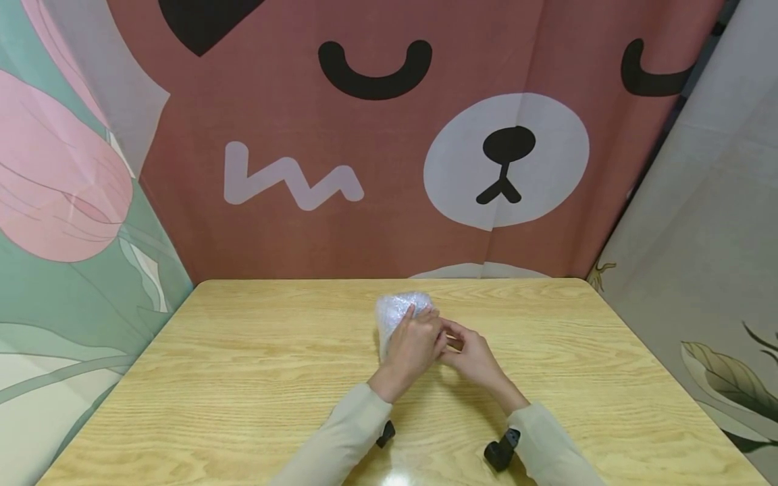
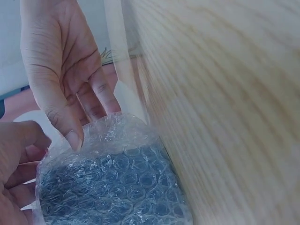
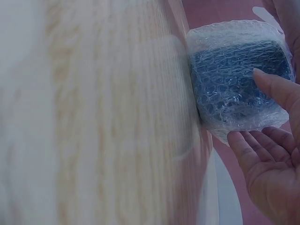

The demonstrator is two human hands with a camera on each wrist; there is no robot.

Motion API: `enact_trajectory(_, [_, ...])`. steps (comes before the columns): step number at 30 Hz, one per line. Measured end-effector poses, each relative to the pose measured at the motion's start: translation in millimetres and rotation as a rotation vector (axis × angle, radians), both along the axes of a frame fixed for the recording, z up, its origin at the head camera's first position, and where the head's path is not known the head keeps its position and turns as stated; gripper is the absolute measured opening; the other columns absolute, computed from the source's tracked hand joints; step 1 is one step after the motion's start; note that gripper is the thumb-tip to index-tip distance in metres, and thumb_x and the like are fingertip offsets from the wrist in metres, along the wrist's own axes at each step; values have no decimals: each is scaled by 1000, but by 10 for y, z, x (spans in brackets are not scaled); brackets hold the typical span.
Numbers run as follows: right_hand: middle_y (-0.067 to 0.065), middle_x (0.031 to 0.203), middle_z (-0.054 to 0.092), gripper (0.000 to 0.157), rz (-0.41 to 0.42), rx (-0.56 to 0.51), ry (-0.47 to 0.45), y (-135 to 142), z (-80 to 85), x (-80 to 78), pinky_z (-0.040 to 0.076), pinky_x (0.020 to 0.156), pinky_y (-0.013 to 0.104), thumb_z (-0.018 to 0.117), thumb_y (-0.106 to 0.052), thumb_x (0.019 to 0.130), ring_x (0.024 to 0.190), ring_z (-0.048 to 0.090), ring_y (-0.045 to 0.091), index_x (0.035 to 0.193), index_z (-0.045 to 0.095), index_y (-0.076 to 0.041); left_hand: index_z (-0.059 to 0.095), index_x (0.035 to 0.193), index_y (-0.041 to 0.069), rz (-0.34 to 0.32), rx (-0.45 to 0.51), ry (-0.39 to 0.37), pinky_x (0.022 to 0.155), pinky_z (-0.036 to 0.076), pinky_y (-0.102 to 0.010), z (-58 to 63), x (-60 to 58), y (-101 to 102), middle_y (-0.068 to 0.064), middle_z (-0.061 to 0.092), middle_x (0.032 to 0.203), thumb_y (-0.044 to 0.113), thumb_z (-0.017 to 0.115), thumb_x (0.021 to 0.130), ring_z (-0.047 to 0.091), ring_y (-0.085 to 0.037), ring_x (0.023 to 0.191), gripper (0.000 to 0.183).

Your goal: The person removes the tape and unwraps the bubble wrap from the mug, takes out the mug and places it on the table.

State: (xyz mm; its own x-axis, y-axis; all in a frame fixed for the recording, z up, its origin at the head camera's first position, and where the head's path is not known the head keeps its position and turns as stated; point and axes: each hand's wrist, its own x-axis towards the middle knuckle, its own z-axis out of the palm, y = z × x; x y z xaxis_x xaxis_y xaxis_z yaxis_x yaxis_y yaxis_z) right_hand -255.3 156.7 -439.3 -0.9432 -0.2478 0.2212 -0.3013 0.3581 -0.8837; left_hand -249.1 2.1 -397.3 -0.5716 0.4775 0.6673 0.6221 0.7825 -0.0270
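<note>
Over the tabletop (image 1: 243, 378), the left hand (image 1: 413, 344) holds a bubble-wrapped parcel (image 1: 394, 310) and the right hand (image 1: 477, 358) pinches its clear end (image 2: 117, 133), which could tear if tugged too hard.

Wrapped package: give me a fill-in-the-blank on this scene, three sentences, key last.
The package is in clear ____ wrap.
Through the wrap, the wrist views show ____ contents.
In the head view, the hand covering more of the package is the person's ____ one.
Missing words: bubble; blue; left.
</note>
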Motion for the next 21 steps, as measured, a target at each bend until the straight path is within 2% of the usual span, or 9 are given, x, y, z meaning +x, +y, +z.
enact_trajectory(3, [25, 134, 52, 60, 10, -7, 8, 1, 0, -2, 52, 88, 34, 72, -2, 85, 116, 56, 38, 139, 47, 5, 74, 87, 8, 4, -4, 8, 97, 46, -45, 5, -3, 1, -8, 71, 106, 16, 72, 87, 65, -20, 106, 8])
enact_trajectory(5, [27, 133, 52, 60, 17, -16, 4, -21, 89, 56, 52, 88, 36, 72, 0, 85, 116, 56, 40, 138, 46, 8, 74, 88, 8, 4, -6, 5, 97, 46, -45, 3, -8, 1, -8, 71, 106, 16, 71, 88, 65, -20, 106, 9])
enact_trajectory(9, [26, 133, 53, 61, 12, -12, -6, -25, 101, 64, 51, 89, 36, 73, 0, 84, 116, 56, 39, 139, 46, 7, 74, 88, 7, -6, -5, 10, 97, 46, -44, -6, -23, -9, -9, 71, 106, 15, 70, 88, 65, -20, 106, 9])
enact_trajectory(13, [23, 133, 54, 62, -6, -3, -6, -5, 10, 3, 51, 89, 35, 74, -2, 84, 116, 56, 37, 140, 47, 3, 72, 85, 6, -27, 17, 18, 95, 48, -44, -9, -35, -16, -9, 72, 103, 12, 70, 88, 66, -21, 104, 7])
enact_trajectory(19, [23, 133, 54, 60, -7, -6, 0, -7, 3, -1, 51, 90, 36, 74, -4, 84, 117, 56, 38, 138, 49, 3, 63, 79, 7, -68, 100, 15, 89, 52, -42, -9, -59, -23, -4, 67, 78, 9, 70, 87, 68, -18, 78, 11])
enact_trajectory(21, [23, 134, 53, 60, -3, -12, -12, -7, 6, 1, 51, 90, 35, 75, -5, 84, 118, 55, 38, 139, 49, 2, 64, 80, 7, -79, 126, 15, 84, 54, -39, -7, -65, -31, -3, 67, 77, 9, 70, 87, 67, -16, 70, 10])
